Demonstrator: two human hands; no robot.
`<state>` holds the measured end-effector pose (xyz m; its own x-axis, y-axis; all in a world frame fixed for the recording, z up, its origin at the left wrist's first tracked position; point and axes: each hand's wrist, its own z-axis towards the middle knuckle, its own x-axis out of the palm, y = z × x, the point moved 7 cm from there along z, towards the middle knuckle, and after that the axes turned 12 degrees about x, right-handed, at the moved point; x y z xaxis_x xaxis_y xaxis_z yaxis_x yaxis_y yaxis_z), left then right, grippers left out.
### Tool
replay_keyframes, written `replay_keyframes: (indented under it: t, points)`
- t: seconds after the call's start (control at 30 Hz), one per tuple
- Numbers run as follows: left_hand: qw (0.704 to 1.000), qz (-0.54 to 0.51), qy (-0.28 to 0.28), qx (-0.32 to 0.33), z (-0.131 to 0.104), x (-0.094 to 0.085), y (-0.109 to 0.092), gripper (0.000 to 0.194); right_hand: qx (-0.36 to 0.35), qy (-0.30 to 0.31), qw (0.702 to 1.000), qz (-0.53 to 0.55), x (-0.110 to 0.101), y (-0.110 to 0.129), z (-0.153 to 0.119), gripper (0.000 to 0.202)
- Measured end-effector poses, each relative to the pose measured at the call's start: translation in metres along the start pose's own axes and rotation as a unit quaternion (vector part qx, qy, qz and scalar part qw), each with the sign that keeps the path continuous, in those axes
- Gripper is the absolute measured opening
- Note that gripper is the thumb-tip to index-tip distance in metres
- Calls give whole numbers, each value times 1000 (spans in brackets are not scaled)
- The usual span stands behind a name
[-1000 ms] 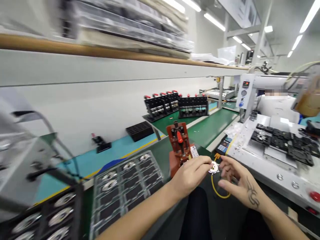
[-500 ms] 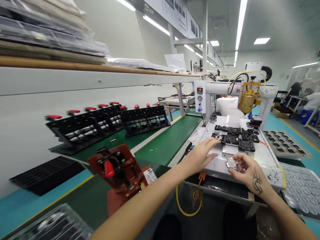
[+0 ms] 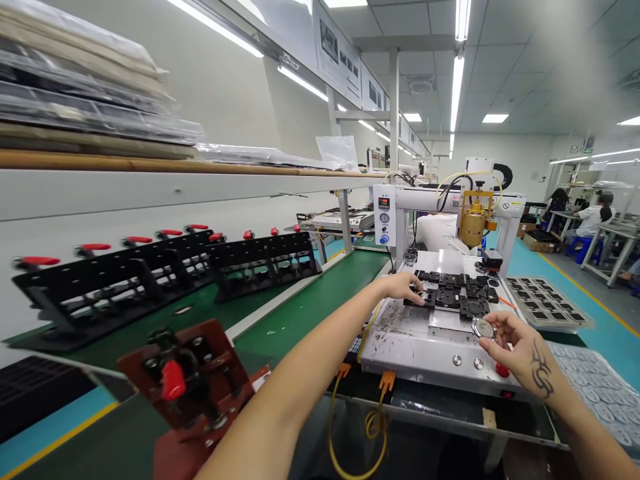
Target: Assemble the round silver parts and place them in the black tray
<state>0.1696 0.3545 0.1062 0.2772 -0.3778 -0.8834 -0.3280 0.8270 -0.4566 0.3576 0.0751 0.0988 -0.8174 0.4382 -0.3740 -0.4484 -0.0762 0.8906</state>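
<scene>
My right hand (image 3: 513, 347) holds a round, shiny metal watch case (image 3: 483, 327) by its edge, between thumb and fingers, above the front of the machine's bed. My left hand (image 3: 401, 287) reaches to the left end of the black fixture blocks (image 3: 453, 293). Its thumb and fingertips close around a small round metal watch case (image 3: 423, 295) seated in the leftmost block; the fingers partly hide it. The blocks lie in rows on the white machine bed (image 3: 400, 333), below a gold dispensing head (image 3: 473, 223).
A green conveyor belt (image 3: 305, 303) runs along the left. Black racks with red clamps (image 3: 135, 287) and a red-brown clamp jig (image 3: 195, 373) stand beside it. On the right are a tray of dark square parts (image 3: 545, 303) and a clear tray of round parts (image 3: 600, 387). Yellow cable (image 3: 333, 433) hangs below.
My left hand has moved forward from above the bed to the leftmost fixture block and closed its fingers there. My right hand still holds the watch case. The camera view has tilted up.
</scene>
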Motion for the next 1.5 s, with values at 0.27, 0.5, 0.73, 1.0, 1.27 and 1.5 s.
replay_keyframes:
  t: [0.27, 0.5, 0.73, 1.0, 1.27, 1.5]
  points:
    - [999, 7, -34, -24, 3, 1, -3, 50, -39, 22, 996, -72, 51, 26, 93, 48]
    - [974, -48, -219, 19, -32, -32, -31, 35, -62, 67, 979, -184, 95, 13, 140, 35]
    - [936, -129, -320, 65, -108, -51, -80, 37, -67, 174, 934, -306, 141, 14, 171, 30]
    - [906, -214, -358, 67, -197, -23, -105, 39, -97, 162, 919, -347, 154, 15, 175, 26]
    - [924, -197, -329, 11, -200, 49, -114, 38, -134, -32, 936, -324, 64, 21, 97, 31]
    - [952, -253, -169, 17, -175, 179, -102, 35, -49, -324, 893, -310, -80, -82, -44, 55]
